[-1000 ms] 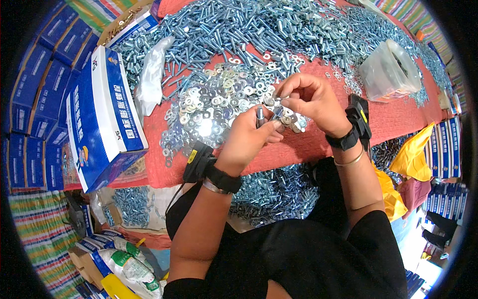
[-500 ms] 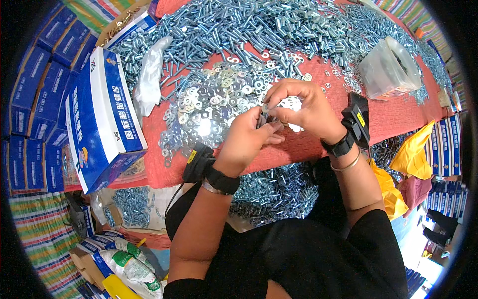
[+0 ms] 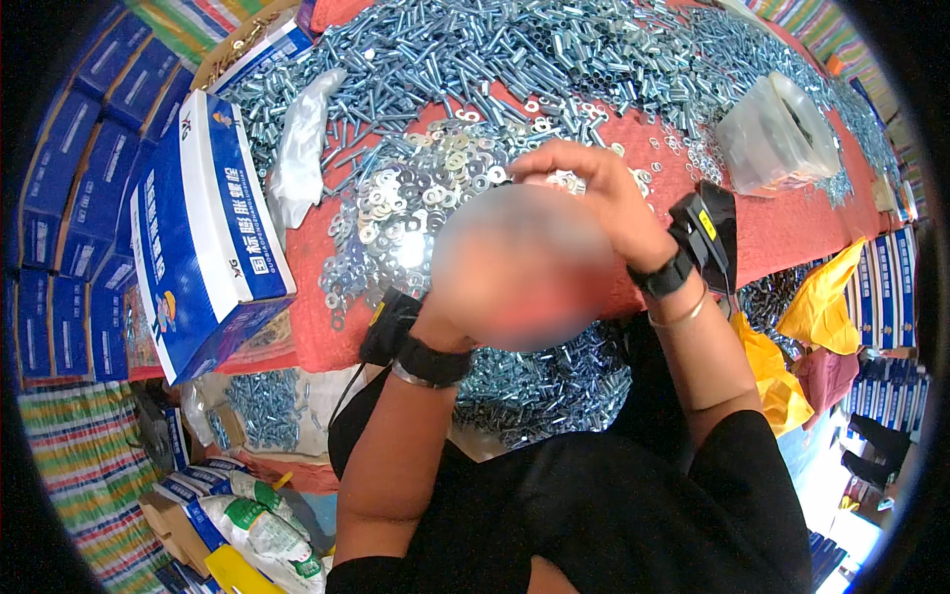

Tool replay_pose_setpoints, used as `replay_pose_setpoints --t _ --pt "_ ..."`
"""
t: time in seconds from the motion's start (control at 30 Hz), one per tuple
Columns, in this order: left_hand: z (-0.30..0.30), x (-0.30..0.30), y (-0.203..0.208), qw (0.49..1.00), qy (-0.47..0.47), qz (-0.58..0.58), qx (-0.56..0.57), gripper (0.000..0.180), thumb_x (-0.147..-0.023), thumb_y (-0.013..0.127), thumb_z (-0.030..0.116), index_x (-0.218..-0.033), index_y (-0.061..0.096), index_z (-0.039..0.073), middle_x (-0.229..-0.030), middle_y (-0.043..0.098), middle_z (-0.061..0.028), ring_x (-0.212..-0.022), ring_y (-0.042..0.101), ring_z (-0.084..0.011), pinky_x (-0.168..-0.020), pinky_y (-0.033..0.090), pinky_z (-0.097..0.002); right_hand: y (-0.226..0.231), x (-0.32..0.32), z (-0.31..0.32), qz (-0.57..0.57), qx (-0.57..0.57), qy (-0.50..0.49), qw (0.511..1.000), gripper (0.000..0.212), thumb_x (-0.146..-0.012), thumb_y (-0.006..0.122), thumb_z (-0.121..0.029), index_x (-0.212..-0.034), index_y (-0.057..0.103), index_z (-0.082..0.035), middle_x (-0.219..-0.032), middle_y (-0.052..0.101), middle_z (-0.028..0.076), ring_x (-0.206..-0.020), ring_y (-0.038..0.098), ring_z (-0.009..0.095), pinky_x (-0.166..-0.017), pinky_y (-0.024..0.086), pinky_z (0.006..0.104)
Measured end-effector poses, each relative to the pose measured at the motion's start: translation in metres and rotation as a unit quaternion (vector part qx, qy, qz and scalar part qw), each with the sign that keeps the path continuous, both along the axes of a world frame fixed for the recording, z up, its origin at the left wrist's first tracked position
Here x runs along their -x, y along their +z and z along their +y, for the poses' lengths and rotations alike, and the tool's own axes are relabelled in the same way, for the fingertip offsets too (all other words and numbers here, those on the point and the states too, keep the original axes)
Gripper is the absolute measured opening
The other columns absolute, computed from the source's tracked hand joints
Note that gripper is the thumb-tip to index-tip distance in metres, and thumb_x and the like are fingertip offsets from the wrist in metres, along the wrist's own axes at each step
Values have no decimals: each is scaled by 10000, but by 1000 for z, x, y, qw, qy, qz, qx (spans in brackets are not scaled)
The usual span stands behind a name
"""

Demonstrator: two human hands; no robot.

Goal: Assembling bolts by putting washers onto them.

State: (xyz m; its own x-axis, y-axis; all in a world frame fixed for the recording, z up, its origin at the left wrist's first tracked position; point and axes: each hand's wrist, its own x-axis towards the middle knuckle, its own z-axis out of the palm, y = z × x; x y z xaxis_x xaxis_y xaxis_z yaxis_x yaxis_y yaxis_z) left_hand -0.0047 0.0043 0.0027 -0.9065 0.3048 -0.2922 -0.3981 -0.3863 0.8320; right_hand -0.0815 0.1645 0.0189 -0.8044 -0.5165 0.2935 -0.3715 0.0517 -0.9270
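Over the red-covered table, my left hand (image 3: 445,319) is mostly lost in a round blurred patch; only its wrist side shows, and its fingers are hidden. My right hand (image 3: 621,210) arches in from the right with its fingers bent. The index finger reaches left toward a small dark spot by the washers, while the thumb and other fingertips are hidden in the blur. What either hand holds cannot be made out. Just beyond and left of the hands lies a heap of flat silver washers (image 3: 381,213). Dark bands and small devices are strapped to both wrists.
Metal bolts and sleeves (image 3: 445,59) pile across the far side. A blue-and-white carton (image 3: 203,218) and a clear plastic bag (image 3: 302,148) stand left. A translucent tub (image 3: 767,139) sits at the right. More bolts (image 3: 544,391) lie below the table's near edge.
Half a second ago both hands met, the left closed on a small metal piece and the right pinching at it. The right hand's index finger has since shifted left and up. A blur now covers the left hand.
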Motion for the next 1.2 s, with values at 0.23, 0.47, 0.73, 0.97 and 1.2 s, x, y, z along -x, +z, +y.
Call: replay_pose_setpoints --t 0.23,0.47,0.73,0.97,1.2 --pt "0 0 3 1000 -3 -20 19 205 -936 501 125 -1067 480 -32 -959 617 -166 -807 661 -202 -691 567 -245 -75 39 -8 268 -287 -139 909 172 -724 640 -86 -893 672 -74 -806 575 110 -772 591 304 -677 487 385" --pt "2 2 2 999 27 -18 18 211 -929 498 92 -1066 465 -65 -965 612 -179 -802 659 -212 -685 575 -255 -75 50 -3 280 -315 -118 899 102 -719 631 -124 -801 639 -64 -798 590 121 -774 603 308 -673 495 400" --pt "5 3 0 998 44 -13 38 191 -919 518 95 -1037 461 -44 -945 609 -172 -786 663 -208 -676 580 -264 -50 82 114 196 -342 -301 868 197 -706 603 -114 -888 673 -85 -818 650 163 -764 629 339 -668 505 403" --pt "10 6 -3 999 30 -11 44 209 -919 518 101 -1042 448 -52 -953 613 -171 -769 669 -207 -659 579 -269 -75 89 163 169 -463 -242 836 152 -728 642 -164 -867 686 -123 -800 654 145 -764 629 332 -696 502 419" --pt "15 8 -4 997 42 -18 54 216 -923 514 117 -1055 451 -42 -949 616 -166 -756 672 -204 -640 576 -265 -77 83 157 190 -486 -229 822 170 -679 663 -225 -823 697 -143 -771 637 160 -740 618 338 -675 499 427"
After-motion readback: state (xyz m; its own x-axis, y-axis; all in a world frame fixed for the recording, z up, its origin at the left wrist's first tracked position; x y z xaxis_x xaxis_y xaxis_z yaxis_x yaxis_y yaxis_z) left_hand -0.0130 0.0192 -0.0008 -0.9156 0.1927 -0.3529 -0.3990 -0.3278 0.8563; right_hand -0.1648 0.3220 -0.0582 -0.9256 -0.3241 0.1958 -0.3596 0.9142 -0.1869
